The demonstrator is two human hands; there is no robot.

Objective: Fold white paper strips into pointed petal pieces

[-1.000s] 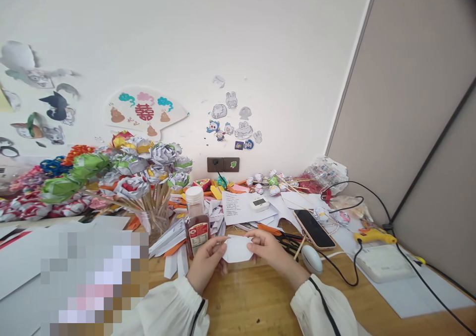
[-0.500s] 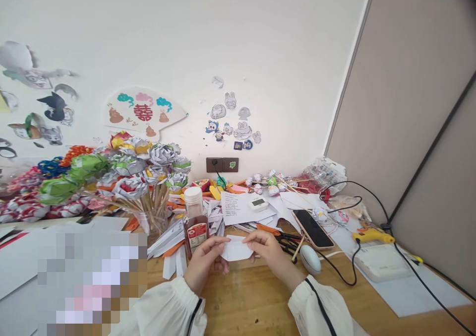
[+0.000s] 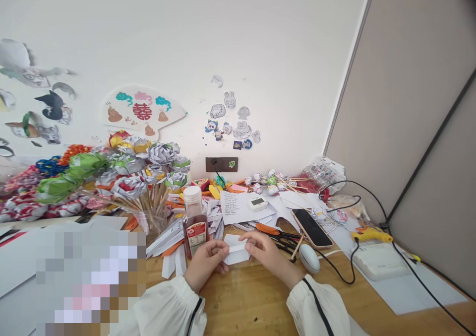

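Observation:
A small piece of white paper (image 3: pixel 237 256) is held between my two hands over the wooden table, with a crease or folded strip running across it. My left hand (image 3: pixel 208 260) pinches its left edge between thumb and fingers. On the opposite side, my right hand (image 3: pixel 268 256) grips the right edge, thumb in front. Just behind my left hand stands a bottle of dark red liquid (image 3: pixel 195 227) with a white cap. Scissors (image 3: pixel 286 239) with dark handles lie beyond my right hand, partly hidden by it.
Paper flowers on sticks (image 3: pixel 145 177) fill a holder at the back left, near folded paper strips (image 3: pixel 167 236). To the right lie a phone (image 3: pixel 311 228), a white mouse (image 3: pixel 309 258), and a yellow glue gun (image 3: pixel 372 235) with cables. A written sheet (image 3: pixel 234 209) carries a small timer (image 3: pixel 257 203).
The paper's upper part now stands up behind a crosswise fold, where before it looked like one smaller panel. My fingers have shifted slightly along its edges.

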